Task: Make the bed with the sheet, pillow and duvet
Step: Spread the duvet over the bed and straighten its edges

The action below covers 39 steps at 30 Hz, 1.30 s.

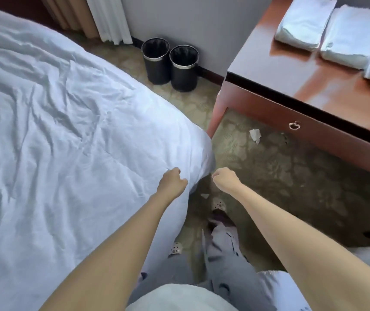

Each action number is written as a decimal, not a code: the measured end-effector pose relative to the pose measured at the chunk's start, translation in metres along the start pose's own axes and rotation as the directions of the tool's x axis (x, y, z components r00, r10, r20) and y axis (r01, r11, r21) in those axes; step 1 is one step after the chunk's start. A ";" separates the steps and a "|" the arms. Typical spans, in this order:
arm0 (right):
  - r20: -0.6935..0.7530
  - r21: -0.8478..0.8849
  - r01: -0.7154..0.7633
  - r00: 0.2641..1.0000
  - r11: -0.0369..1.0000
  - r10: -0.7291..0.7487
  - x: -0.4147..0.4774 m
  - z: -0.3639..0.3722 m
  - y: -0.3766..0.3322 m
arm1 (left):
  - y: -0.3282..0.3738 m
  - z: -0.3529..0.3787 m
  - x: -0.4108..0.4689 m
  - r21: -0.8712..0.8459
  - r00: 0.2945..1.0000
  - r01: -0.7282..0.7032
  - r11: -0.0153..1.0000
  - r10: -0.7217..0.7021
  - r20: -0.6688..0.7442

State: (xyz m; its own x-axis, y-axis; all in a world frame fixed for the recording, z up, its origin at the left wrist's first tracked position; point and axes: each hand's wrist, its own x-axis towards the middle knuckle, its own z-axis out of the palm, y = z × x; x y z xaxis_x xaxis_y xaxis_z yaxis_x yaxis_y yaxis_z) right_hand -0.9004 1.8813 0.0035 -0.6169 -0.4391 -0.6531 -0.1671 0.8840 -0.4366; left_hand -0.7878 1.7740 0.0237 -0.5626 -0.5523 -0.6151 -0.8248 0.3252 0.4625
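Showing only its back and knuckles, the left hand [171, 182] is curling in a fist at the rounded corner of the duvet [67, 131]. Its fingertips are tucked under, so I cannot tell whether they are pinching the cloth. The right hand [225, 179] is hanging balled just off that corner, over the carpet [291, 176], with nothing showing in its grip. Both bare forearms are stretching straight out from the bottom edge.

The duvet is lying white, soft and heavily creased, spilling over the corner and hiding whatever is beneath it. Below the corner, pale perforated slippers [219, 204] are peeking out, partly covered by patterned trousers. Beyond the corner, two black cylindrical bins [156, 60] with metal rims are standing side by side against the wall. Right of the corner, a glossy reddish wooden desk [291, 86] is carrying folded white linens [303, 21], which the frame is cutting off. A crumpled paper scrap [255, 135] is lying on the mottled carpet under it.
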 end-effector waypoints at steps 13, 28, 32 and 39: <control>0.428 0.273 -0.368 0.874 0.889 0.230 0.195 0.012 0.017 | 0.017 0.082 0.151 0.267 0.974 0.223 0.938 -0.227 -0.017; 0.480 0.853 -0.508 0.854 0.123 0.199 0.241 0.024 0.016 | -0.019 0.091 0.165 0.269 0.987 0.130 0.954 -0.100 -0.123; 0.406 0.895 -0.422 0.905 0.141 0.130 0.224 -0.019 0.024 | -0.010 0.096 0.135 0.385 0.979 0.199 0.901 -0.199 -0.041; 0.308 0.904 -0.344 0.935 0.252 0.175 0.214 -0.041 0.031 | -0.011 0.096 0.130 0.325 0.958 0.281 0.903 -0.285 -0.038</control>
State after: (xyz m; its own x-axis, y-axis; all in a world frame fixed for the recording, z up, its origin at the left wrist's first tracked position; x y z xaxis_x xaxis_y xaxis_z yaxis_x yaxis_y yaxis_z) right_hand -1.0686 1.8213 -0.1244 -0.3696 -0.3057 -0.8775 0.8659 0.2292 -0.4446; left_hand -0.8575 1.7721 -0.1226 -0.3019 -0.6510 -0.6965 -0.9210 0.3879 0.0366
